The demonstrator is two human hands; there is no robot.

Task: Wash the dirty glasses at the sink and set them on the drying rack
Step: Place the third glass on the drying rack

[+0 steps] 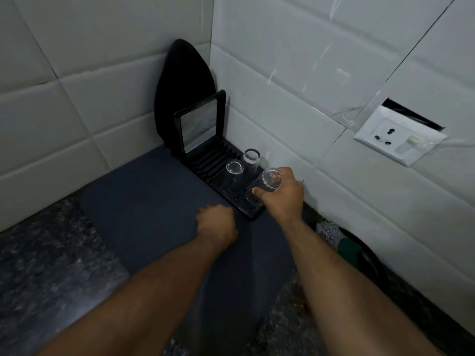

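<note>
A black drying rack [205,163] lies in the corner of the counter, against the tiled wall. Two clear glasses stand on it: one [233,173] near the middle and one [252,158] behind it, closer to the wall. My right hand [282,195] grips a third clear glass [262,190], tilted, over the rack's near end. My left hand [217,223] hovers or rests on the dark mat just in front of the rack, its fingers curled under and holding nothing that I can see.
A dark grey mat [144,201] covers the speckled counter [38,265]. A black oval board [183,80] and a framed tray [199,124] lean upright in the corner. A white wall socket [399,138] sits to the right. A steel scrubber [329,231] lies by the wall.
</note>
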